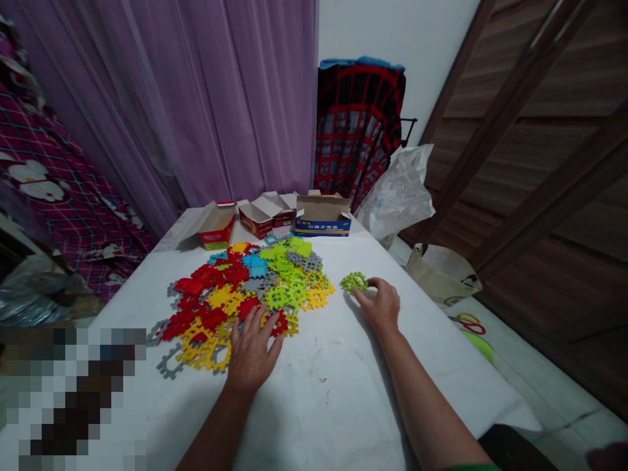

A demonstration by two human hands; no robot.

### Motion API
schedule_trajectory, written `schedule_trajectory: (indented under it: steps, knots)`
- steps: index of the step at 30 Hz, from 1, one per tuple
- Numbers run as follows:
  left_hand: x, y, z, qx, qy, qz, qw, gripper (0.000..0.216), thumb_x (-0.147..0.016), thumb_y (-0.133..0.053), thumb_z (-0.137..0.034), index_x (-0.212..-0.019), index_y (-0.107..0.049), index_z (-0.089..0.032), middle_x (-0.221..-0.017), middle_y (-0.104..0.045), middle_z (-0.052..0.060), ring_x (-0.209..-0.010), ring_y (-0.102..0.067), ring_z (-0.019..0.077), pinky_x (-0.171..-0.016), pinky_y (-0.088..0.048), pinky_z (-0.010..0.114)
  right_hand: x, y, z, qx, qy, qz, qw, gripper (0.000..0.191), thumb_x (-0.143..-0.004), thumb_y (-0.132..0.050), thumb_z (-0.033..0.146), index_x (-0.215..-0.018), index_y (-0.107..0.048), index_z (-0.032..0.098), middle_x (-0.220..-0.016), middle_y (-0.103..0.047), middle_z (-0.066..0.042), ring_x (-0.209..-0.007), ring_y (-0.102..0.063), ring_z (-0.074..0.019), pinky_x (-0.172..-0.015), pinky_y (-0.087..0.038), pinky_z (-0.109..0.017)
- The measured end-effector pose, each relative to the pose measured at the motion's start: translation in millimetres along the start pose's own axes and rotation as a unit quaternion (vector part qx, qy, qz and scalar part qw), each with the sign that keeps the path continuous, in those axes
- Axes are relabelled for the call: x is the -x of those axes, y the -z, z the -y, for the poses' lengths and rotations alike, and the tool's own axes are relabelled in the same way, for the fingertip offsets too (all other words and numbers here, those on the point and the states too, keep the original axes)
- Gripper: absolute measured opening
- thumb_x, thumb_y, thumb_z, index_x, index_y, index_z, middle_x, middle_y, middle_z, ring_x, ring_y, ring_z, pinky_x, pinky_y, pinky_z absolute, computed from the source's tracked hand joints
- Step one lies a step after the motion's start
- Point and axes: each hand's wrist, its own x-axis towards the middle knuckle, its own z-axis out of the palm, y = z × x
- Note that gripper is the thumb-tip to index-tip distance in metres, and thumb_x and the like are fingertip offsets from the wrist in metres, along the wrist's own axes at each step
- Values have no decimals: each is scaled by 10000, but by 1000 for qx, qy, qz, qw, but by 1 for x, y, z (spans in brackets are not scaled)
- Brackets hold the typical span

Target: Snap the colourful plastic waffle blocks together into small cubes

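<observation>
A heap of flat, notched plastic interlocking pieces (220,297) in red, yellow, green, blue and grey covers the left middle of the table. My left hand (254,353) lies at the near edge of the heap, fingers spread, fingertips touching red pieces. Right of the heap, my right hand (381,302) has its thumb and fingers closed on the edge of light green interlocking pieces (354,282). Whether that is one piece or a small stack, I cannot tell.
Along the table's far edge stand open cardboard boxes: a red one (217,227), dark red ones (260,219) and a blue one (322,219). Beyond the right edge are a plastic bag (400,190), a cloth bag (441,271) and scissors (470,323). White cloth (324,405) covers the table.
</observation>
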Motion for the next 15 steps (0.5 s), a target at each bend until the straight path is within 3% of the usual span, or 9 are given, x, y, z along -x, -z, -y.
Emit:
schedule_trajectory:
  steps: [6,15]
  knots:
    - [2,-1,-1,-4,-2,-12,1000,429,-932,-514,-378,-1351,-598,-332,-1488,-532,77,-1396,-449,299,-1186,-240,579,-12,-17,-7,20,-24,27,999,445,-745,-623,560,-991,-614,189,-1001,-705,-111,-954,-587,-285,-815,-407,-392]
    - [2,-4,3,-3,-10,-7,1000,435,-925,-526,-397,-1351,-600,-345,-1490,-530,74,-1383,-467,315,-1176,-257,588,-9,-19,-12,15,-22,46,999,489,-740,-595,559,-1054,-636,186,-1032,-720,-109,-987,-608,-284,-835,-418,-388]
